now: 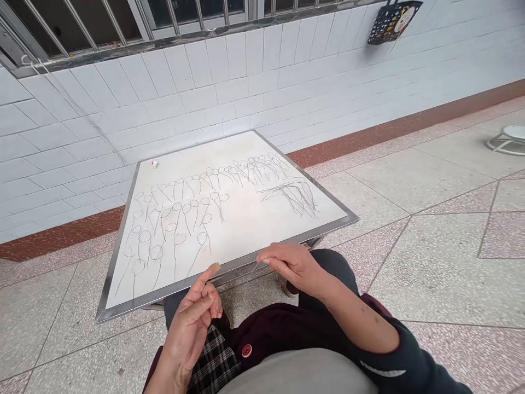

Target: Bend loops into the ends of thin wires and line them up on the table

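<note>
My right hand point(292, 266) pinches a thin wire point(253, 271) between thumb and fingertips, just past the table's near edge. The wire's free part curves down and left, pale and hard to follow against the floor. My left hand point(196, 313) is beside it with nothing visible in it; the index finger is stretched out, its tip wrapped in something yellowish, and the other fingers are curled. On the white table point(241, 235) lie rows of dark wires with looped ends point(180, 239). A loose bunch of bent, unlooped wires point(293, 196) rests at the right.
A small white-and-red item point(155, 164) sits at the table's far left corner. Behind the table is a white tiled wall point(229, 71) with a barred window point(123, 24). A dark basket point(394, 23) hangs there, and a stool point(511, 139) stands far right.
</note>
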A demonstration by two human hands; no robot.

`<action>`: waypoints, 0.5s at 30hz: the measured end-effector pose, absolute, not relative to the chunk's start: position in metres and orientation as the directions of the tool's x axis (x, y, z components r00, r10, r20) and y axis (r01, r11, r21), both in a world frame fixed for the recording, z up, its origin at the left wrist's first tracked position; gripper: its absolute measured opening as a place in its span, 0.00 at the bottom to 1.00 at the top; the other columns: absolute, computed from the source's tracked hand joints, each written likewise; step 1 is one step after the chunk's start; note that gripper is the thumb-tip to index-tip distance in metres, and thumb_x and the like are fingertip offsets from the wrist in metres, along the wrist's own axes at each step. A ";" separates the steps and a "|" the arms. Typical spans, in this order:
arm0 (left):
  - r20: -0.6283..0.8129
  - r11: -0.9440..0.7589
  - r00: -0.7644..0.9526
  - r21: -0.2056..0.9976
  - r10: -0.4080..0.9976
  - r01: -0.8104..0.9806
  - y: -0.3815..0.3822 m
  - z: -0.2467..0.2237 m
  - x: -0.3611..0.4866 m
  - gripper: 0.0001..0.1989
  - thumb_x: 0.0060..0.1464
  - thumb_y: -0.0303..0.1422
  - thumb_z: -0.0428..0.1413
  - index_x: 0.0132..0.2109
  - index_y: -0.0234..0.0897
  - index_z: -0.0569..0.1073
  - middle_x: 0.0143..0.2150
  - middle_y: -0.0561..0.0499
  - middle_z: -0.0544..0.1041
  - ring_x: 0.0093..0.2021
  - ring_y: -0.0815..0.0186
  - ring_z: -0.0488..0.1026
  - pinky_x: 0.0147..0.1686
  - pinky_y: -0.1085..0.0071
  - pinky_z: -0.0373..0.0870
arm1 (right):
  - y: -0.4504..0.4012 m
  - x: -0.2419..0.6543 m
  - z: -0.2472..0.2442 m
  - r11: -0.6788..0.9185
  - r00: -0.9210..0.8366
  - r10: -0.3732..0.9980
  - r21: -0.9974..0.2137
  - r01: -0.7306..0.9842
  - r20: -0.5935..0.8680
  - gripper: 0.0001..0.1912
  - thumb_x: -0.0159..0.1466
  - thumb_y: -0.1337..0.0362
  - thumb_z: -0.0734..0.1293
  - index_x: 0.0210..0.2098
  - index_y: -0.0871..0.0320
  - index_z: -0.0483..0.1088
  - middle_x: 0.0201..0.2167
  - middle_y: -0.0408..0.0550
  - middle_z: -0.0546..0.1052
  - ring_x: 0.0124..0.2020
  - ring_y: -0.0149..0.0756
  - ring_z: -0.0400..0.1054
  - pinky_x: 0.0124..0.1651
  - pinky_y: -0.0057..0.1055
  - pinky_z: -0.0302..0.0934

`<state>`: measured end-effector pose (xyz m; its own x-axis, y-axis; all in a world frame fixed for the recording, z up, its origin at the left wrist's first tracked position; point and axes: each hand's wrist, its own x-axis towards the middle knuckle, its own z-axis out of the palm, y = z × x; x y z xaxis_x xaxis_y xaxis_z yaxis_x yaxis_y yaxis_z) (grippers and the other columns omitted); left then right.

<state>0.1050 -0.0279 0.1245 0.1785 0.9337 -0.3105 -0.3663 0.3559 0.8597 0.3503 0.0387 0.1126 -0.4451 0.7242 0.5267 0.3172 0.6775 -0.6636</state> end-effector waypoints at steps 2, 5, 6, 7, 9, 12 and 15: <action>-0.313 0.368 0.212 0.877 0.926 -0.310 -0.025 0.129 0.112 0.23 0.61 0.33 0.50 0.63 0.41 0.61 0.30 0.52 0.69 0.32 0.70 0.64 0.36 0.70 0.61 | 0.035 0.345 0.114 0.688 -0.464 0.707 -0.671 0.276 0.534 0.10 0.69 0.66 0.58 0.42 0.57 0.71 0.34 0.46 0.78 0.32 0.28 0.70 0.36 0.23 0.62; -0.305 0.391 0.306 0.877 0.902 -0.279 -0.022 0.137 0.127 0.24 0.61 0.35 0.50 0.63 0.38 0.61 0.36 0.48 0.74 0.36 0.66 0.68 0.40 0.67 0.63 | 0.032 0.339 0.113 0.684 -0.467 0.706 -0.684 0.255 0.532 0.10 0.69 0.65 0.58 0.42 0.57 0.71 0.34 0.46 0.77 0.32 0.28 0.70 0.35 0.23 0.61; -0.302 0.396 0.323 0.873 0.897 -0.284 -0.021 0.139 0.131 0.24 0.61 0.34 0.51 0.63 0.38 0.61 0.35 0.48 0.74 0.35 0.67 0.68 0.39 0.68 0.64 | 0.032 0.338 0.112 0.687 -0.470 0.703 -0.681 0.254 0.533 0.11 0.69 0.65 0.58 0.42 0.58 0.71 0.34 0.46 0.77 0.32 0.28 0.70 0.35 0.23 0.61; -0.301 0.402 0.332 0.867 0.894 -0.294 -0.021 0.140 0.135 0.25 0.60 0.33 0.53 0.63 0.38 0.62 0.34 0.48 0.74 0.33 0.69 0.68 0.37 0.70 0.64 | 0.032 0.338 0.111 0.692 -0.473 0.698 -0.675 0.255 0.537 0.11 0.69 0.65 0.58 0.43 0.58 0.71 0.34 0.46 0.77 0.32 0.28 0.70 0.35 0.23 0.61; -0.307 0.416 0.339 0.851 0.889 -0.320 -0.021 0.139 0.140 0.26 0.58 0.32 0.56 0.62 0.39 0.63 0.32 0.50 0.73 0.28 0.72 0.65 0.32 0.73 0.63 | 0.032 0.340 0.109 0.712 -0.490 0.679 -0.653 0.259 0.546 0.12 0.69 0.65 0.57 0.43 0.58 0.71 0.34 0.46 0.77 0.32 0.29 0.70 0.36 0.24 0.61; -0.318 0.440 0.346 0.818 0.883 -0.371 -0.022 0.133 0.142 0.24 0.57 0.31 0.56 0.61 0.40 0.65 0.30 0.51 0.73 0.25 0.75 0.63 0.27 0.75 0.62 | 0.032 0.344 0.109 0.745 -0.527 0.642 -0.614 0.259 0.556 0.13 0.70 0.65 0.56 0.43 0.58 0.71 0.33 0.46 0.77 0.33 0.30 0.69 0.37 0.25 0.61; -0.322 0.455 0.350 0.785 0.880 -0.421 -0.025 0.126 0.141 0.23 0.56 0.30 0.57 0.59 0.41 0.68 0.30 0.51 0.72 0.26 0.74 0.64 0.28 0.76 0.63 | 0.031 0.346 0.111 0.761 -0.540 0.623 -0.599 0.249 0.567 0.13 0.70 0.65 0.55 0.42 0.59 0.71 0.33 0.47 0.77 0.33 0.30 0.69 0.38 0.26 0.62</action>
